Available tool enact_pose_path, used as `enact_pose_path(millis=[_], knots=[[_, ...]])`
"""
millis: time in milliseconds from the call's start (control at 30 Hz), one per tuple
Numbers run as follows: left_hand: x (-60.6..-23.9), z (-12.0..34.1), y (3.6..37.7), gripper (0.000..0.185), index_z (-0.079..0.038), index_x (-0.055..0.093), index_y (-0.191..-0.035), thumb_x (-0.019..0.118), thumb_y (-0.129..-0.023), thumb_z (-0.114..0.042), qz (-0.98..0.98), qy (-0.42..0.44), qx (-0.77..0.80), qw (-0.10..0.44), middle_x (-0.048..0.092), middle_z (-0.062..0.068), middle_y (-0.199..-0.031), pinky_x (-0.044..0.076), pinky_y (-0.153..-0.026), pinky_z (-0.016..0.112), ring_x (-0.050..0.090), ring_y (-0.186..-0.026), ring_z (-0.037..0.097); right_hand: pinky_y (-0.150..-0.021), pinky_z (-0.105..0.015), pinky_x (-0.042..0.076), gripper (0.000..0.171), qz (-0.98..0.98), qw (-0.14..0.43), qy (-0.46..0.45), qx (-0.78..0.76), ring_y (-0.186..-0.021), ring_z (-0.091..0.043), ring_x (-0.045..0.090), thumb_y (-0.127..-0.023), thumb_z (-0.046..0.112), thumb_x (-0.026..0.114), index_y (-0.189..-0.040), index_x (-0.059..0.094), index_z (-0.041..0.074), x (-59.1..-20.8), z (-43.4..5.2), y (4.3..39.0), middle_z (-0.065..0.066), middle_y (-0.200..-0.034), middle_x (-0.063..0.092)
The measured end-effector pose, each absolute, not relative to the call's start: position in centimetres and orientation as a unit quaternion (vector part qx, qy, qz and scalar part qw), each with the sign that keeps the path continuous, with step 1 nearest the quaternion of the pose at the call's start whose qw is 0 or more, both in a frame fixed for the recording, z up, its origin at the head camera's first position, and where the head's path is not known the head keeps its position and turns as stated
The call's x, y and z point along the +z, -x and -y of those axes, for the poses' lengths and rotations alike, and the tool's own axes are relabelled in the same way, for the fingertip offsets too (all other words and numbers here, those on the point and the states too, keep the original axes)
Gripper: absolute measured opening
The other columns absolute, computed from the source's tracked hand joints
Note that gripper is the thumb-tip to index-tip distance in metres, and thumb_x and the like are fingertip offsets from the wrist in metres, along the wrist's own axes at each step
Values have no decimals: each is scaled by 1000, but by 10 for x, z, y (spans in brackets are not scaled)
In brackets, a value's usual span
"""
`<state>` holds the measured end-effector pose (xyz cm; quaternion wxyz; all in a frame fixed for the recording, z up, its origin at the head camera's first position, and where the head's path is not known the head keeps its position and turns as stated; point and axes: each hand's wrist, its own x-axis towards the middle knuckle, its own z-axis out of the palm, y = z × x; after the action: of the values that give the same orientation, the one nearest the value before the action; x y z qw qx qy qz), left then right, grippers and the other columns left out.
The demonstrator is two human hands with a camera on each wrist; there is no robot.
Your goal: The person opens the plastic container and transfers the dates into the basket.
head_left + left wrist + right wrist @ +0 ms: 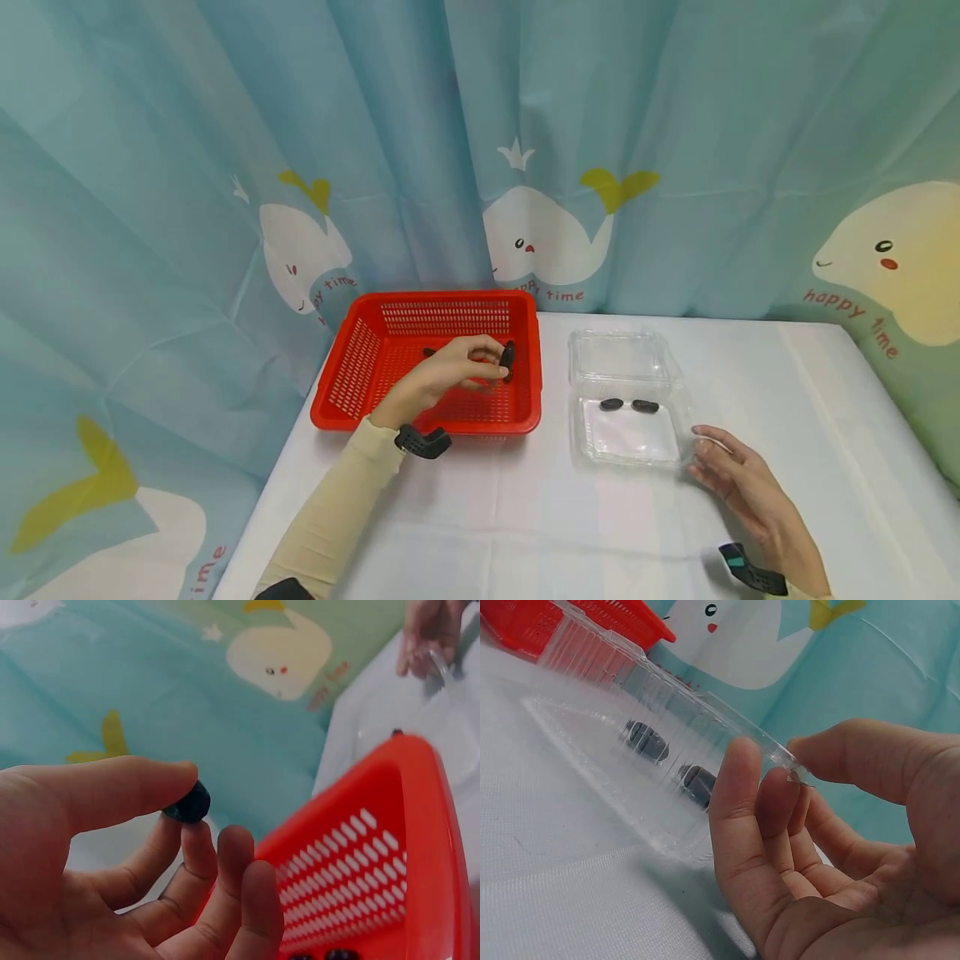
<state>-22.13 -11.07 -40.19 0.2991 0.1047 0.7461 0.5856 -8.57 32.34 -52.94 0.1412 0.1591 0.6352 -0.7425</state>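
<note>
Over the red basket at the table's back left, my left hand pinches a dark pod between thumb and fingertips. Near the front edge, my right hand pinches the clear container corner; two pods lie inside.

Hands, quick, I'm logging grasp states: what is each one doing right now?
Left hand: pinches a small dark piece over the red basket.
Right hand: pinches the corner of the clear plastic container.

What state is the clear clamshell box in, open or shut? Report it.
Open: the clear clamshell box has its lid folded back toward the curtain, and two dark pieces lie uncovered in its tray.
</note>
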Motion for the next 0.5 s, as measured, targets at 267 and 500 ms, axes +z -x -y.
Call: enact_pose_path(millis=[267, 500], knots=[[-406, 132, 231, 31, -5, 63, -121, 74, -94, -17, -767, -85, 548, 323, 69, 3, -96, 56, -101, 53, 69, -97, 29, -86, -22, 60, 25, -631, 150, -179, -740, -89, -5, 64, -106, 15, 61, -114, 62, 39, -532, -319, 82, 11, -95, 65], [-411, 143, 246, 38, -1, 62, -127, 74, -94, -17, -793, -61, 509, 328, 72, 6, -101, 58, -98, 50, 68, -104, 39, -84, -23, 61, 27, -624, 139, -169, -750, -87, -5, 64, -106, 12, 59, -112, 65, 37, -527, -321, 85, 10, -93, 65]])
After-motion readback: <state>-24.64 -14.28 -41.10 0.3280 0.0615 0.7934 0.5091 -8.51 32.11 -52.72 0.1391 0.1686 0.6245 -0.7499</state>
